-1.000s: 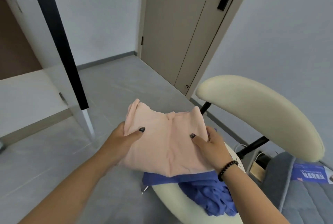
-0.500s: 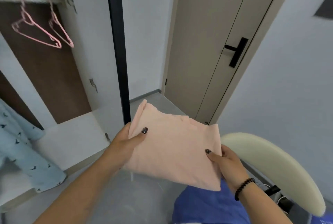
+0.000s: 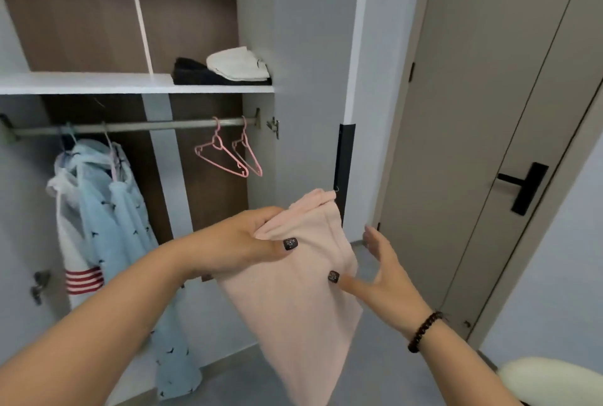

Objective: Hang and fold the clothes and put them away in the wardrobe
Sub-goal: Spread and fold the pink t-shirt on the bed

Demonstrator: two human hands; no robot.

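A folded pale pink garment (image 3: 300, 301) hangs tilted in front of the open wardrobe. My left hand (image 3: 248, 242) grips its upper left corner, thumb on top. My right hand (image 3: 381, 272) is at its right edge with straight fingers and the thumb touching the cloth. Above, the wardrobe's white shelf (image 3: 98, 83) carries a folded black and white pile (image 3: 228, 68) at its right end. Below it runs the hanging rail (image 3: 156, 126).
Two bare pink hangers (image 3: 228, 157) hang at the rail's right end. Light blue and white garments (image 3: 107, 210) hang at the left. A beige door with a black handle (image 3: 525, 187) stands to the right. A cream chair back (image 3: 554, 379) shows at bottom right.
My view has swung up and left from the chair to the wardrobe. The pink garment came up with both hands, and my right hand has loosened from a grip to straight fingers.
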